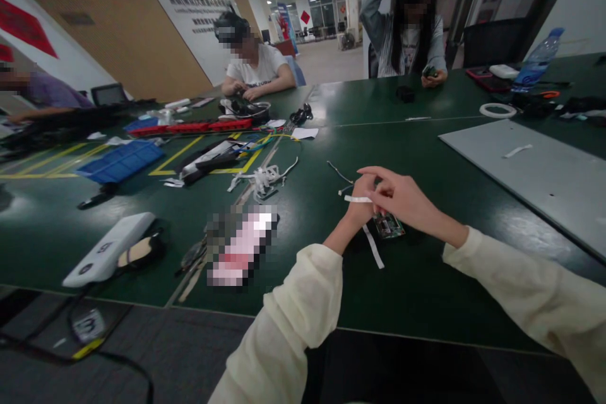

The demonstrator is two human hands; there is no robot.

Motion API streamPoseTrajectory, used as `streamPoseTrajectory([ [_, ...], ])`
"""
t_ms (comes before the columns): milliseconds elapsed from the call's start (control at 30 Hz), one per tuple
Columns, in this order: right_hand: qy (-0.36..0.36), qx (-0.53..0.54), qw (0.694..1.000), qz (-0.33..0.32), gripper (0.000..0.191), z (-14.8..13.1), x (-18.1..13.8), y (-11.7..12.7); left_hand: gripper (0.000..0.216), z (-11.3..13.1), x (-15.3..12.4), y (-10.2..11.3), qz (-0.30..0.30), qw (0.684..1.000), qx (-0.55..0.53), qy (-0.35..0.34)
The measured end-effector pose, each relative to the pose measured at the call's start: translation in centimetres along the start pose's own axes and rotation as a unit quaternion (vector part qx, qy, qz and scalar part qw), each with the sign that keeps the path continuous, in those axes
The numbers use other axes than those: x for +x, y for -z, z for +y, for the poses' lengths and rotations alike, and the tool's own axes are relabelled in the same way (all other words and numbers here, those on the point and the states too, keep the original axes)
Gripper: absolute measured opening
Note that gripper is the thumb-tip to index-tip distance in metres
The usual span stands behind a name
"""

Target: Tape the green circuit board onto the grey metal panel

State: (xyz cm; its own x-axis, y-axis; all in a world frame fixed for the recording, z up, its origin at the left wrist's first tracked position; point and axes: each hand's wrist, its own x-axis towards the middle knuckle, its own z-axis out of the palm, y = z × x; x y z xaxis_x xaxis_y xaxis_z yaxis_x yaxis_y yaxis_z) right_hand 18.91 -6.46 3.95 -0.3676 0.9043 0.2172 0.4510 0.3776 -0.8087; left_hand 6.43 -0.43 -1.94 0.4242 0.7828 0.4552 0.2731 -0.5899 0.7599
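My left hand (358, 209) is over the green table with its fingers mostly hidden behind my right hand. My right hand (402, 197) reaches across it, index finger outstretched and the other fingertips pinched at the end of a white strip (357, 199). That strip lies across the back of my left hand near the wrist. A second white strip (374, 247) runs down toward the table under my hands. Just below my right hand is a small green circuit board (391, 227), partly covered. A thin cable (338, 172) extends beyond my left hand.
Left of my hands lie a blurred phone (243, 246), a tangle of white strips (263, 182), a white device (111, 249) and a blue tray (120, 161). A grey panel (530, 170) is at the right. Two people sit across the table, another person far left.
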Motion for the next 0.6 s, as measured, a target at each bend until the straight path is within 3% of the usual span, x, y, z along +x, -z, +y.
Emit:
streamPoseTrajectory([
  [67,0.001,-0.165,0.986,0.029,0.051,-0.1,0.1,-1.1,0.014,-0.5,0.0,0.0,0.014,1.000,-0.020,-0.006],
  [167,-0.004,-0.350,0.935,0.052,0.060,-0.5,-0.2,-1.7,0.015,-1.0,0.1,-0.3,0.033,0.998,-0.046,0.002],
  [300,-0.005,-0.384,0.921,0.065,0.069,0.0,-0.3,0.4,0.015,-0.6,0.3,-0.6,0.012,0.998,-0.062,0.012],
  [400,-0.046,-0.348,0.925,0.142,0.065,3.9,0.2,5.2,0.018,0.1,0.4,-0.2,-0.006,0.999,-0.001,0.041],
  [500,-0.109,-0.342,0.909,0.211,0.066,11.2,-0.1,12.0,0.029,0.3,0.4,0.2,-0.048,0.996,0.057,0.051],
  [533,-0.147,-0.368,0.890,0.227,0.067,13.8,-0.5,14.3,0.034,0.3,0.3,0.2,-0.065,0.994,0.073,0.052],
  [600,-0.241,-0.443,0.821,0.266,0.067,18.2,-1.9,18.1,0.043,0.1,0.2,0.2,-0.097,0.989,0.101,0.052],
])
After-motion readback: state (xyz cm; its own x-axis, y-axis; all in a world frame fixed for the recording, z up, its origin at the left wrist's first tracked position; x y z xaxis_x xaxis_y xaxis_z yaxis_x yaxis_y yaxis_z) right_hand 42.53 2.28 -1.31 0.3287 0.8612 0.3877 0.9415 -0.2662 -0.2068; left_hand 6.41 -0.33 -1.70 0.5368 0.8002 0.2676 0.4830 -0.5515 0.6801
